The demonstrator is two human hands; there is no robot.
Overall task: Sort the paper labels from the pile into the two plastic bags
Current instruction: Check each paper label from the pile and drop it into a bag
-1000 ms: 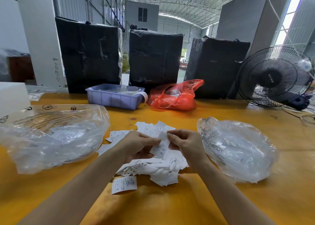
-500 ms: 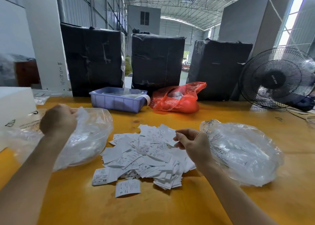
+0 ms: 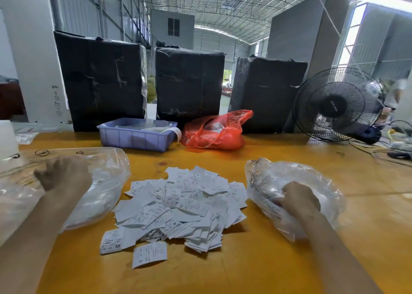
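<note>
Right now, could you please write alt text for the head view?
A person's left hand reaches into a clear plastic bag on the left and the right hand into the one on the right, with a pile of white paper labels between them on a yellow table.

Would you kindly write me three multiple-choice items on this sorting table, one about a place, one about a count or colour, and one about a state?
1. Where does the pile of paper labels lie?
A. between the two clear bags
B. inside the blue tray
C. under the fan

2. How many black wrapped boxes stand along the back of the table?
A. two
B. three
C. five

3. Where is the right hand?
A. flat on the bare table
B. at the right clear bag
C. lifting the red bag

Answers: 1 A, the labels sit between the left clear bag and the right clear bag. 2 B, three boxes show. 3 B, the hand reaches into the bag's plastic.
</note>
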